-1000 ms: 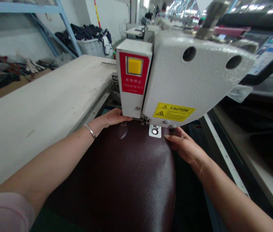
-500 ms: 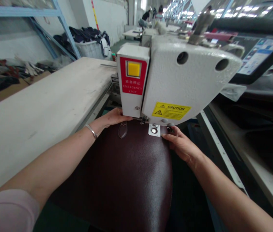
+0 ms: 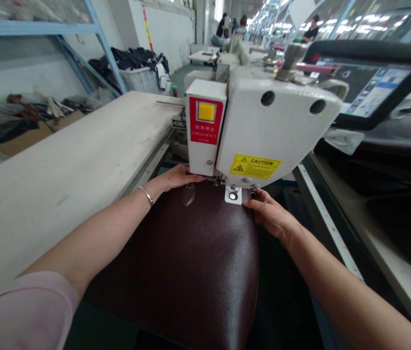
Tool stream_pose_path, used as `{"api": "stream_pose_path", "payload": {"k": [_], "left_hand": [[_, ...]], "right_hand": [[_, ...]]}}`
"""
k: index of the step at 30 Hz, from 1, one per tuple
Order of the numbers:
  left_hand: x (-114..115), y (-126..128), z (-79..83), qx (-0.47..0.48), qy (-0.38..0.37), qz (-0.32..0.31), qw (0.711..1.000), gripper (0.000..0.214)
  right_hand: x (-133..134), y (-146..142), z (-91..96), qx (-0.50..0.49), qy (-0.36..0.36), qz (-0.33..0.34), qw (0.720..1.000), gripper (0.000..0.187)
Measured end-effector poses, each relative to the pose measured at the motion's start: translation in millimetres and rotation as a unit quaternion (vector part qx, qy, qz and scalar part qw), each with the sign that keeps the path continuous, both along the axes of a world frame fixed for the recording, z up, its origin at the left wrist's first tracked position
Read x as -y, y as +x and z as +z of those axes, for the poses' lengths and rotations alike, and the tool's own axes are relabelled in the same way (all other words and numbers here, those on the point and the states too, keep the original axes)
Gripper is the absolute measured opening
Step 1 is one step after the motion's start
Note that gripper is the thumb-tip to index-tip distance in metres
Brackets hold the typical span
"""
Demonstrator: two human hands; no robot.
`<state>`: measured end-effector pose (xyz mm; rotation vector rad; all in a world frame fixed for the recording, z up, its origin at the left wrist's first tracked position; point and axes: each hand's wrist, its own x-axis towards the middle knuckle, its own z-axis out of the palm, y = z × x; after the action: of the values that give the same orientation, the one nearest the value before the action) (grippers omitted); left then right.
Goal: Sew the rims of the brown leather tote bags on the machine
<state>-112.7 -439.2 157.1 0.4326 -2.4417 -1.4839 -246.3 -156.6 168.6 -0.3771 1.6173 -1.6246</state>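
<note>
A large dark brown leather piece (image 3: 198, 253) lies under the head of a white sewing machine (image 3: 264, 126) and hangs down toward me. My left hand (image 3: 180, 177) grips its far left edge, beside a stitched leaf-shaped loop (image 3: 188, 195). The machine head hides most of those fingers. My right hand (image 3: 266, 208) pinches the leather's right edge, thumb on top and other fingers curled at the side. The right thumb tip is at the corner of a small white metal plate (image 3: 238, 199) with a round hole, directly below the machine head.
A yellow emergency stop button (image 3: 206, 112) is on the machine's front. A white tabletop (image 3: 92, 150) extends left and a metal rail (image 3: 331, 223) runs along the right. A monitor (image 3: 376, 87) stands at the right. Behind are a bin of dark cloth (image 3: 138, 63) and people.
The view has shifted slightly, showing the monitor more fully. Both hands keep their places on the leather beside the machine head, and the leather has not visibly moved under it.
</note>
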Motion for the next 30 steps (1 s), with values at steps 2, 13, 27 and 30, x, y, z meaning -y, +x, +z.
{"api": "stream_pose_path", "payload": {"k": [2, 13, 27, 30], "left_hand": [[0, 0, 0.3, 0.001, -0.001, -0.002, 1.000, 0.050], [0, -2, -1.6, -0.016, -0.005, -0.009, 1.000, 0.050], [4, -2, -0.5, -0.027, 0.017, -0.016, 0.999, 0.053], [6, -4, -1.2, -0.031, 0.031, -0.015, 0.999, 0.053]], "right_hand": [[1, -1, 0.1, 0.000, 0.006, 0.001, 1.000, 0.057], [2, -1, 0.1, -0.020, 0.014, -0.006, 1.000, 0.056], [7, -5, 2.1, -0.020, 0.029, 0.006, 0.999, 0.053], [11, -8, 1.6, -0.021, 0.028, 0.009, 0.999, 0.057]]}}
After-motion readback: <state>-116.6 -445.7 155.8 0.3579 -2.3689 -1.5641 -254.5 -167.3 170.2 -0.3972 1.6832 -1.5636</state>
